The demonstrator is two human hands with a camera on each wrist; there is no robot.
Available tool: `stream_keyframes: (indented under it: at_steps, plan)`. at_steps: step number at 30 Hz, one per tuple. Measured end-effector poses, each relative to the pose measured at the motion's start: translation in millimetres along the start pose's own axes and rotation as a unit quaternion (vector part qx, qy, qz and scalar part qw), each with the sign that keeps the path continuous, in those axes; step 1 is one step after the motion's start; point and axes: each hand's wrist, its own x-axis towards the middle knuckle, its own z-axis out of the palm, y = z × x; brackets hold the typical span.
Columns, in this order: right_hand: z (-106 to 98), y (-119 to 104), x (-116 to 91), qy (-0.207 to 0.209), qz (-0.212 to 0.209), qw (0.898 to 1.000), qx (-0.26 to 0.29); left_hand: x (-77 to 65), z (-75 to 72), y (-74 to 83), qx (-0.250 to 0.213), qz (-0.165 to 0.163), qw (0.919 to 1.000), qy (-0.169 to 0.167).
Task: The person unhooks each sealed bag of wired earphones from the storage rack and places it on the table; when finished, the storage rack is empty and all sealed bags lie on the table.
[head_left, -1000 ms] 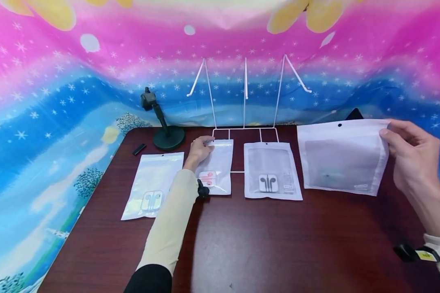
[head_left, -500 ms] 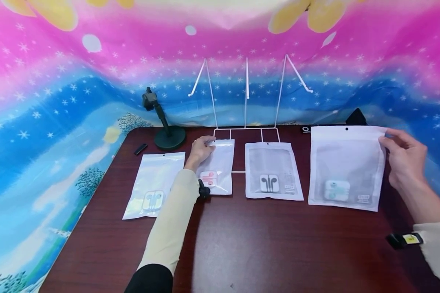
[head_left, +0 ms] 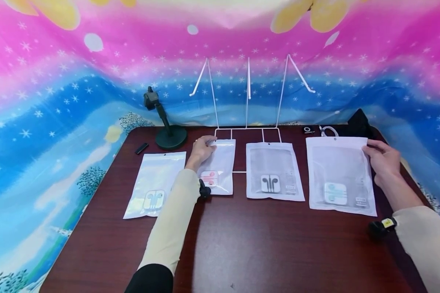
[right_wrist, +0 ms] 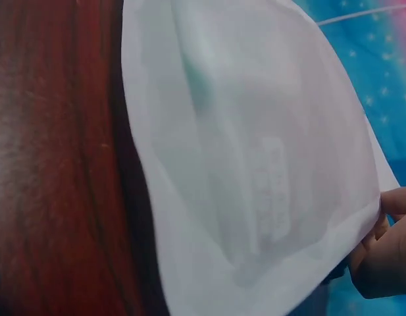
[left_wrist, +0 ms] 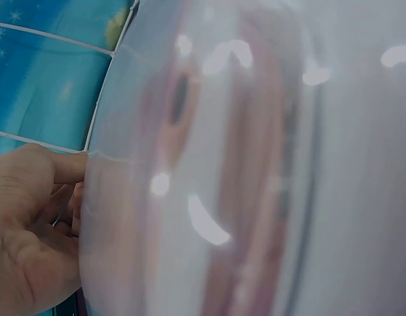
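My left hand [head_left: 202, 149] pinches the top left corner of a narrow white zip bag [head_left: 223, 156] with pink earphones [head_left: 209, 178] in it. In the left wrist view the bag's glossy film [left_wrist: 209, 164] fills most of the picture beside the hand [left_wrist: 31, 230]. At the right, my right hand [head_left: 385, 160] pinches the upper right edge of a wider frosted zip bag [head_left: 330, 167] holding mint-coloured earphones [head_left: 335, 193]. Seen from the right wrist, this bag [right_wrist: 255, 131] hangs slanted close over the wood. Between the hands lies a frosted bag [head_left: 271, 160] with black earphones [head_left: 270, 183].
A clear bag [head_left: 157, 171] with light blue earphones lies at the left. A white wire rack [head_left: 247, 128] with three hooks stands behind the bags. Along the back are a black stand [head_left: 171, 137], a small black stick [head_left: 141, 148], a white cable [head_left: 330, 131] and a dark object [head_left: 360, 122].
My right hand has brought the bag with mint earphones down and leftward, beside the black-earphone bag. A white cable behind it has come into view. The left hand stays in place.
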Motion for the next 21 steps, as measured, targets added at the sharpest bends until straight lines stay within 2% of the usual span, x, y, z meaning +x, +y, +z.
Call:
stream_keyframes:
  at_steps: [6,13,21]
  plan:
    - [13.2,9.0,15.2,0.007,0.030,0.998,-0.055,-0.8,0.2,0.8,0.001,-0.002,1.0000,0.004]
    - [21.3,11.8,23.6,0.000,0.036,0.997,-0.068,0.4,-0.3,1.7,0.028,0.023,0.9993,0.003]
    - [24.7,10.0,28.6,-0.022,0.023,0.997,-0.071,1.2,-2.4,-0.2,0.038,0.014,0.9992,-0.003]
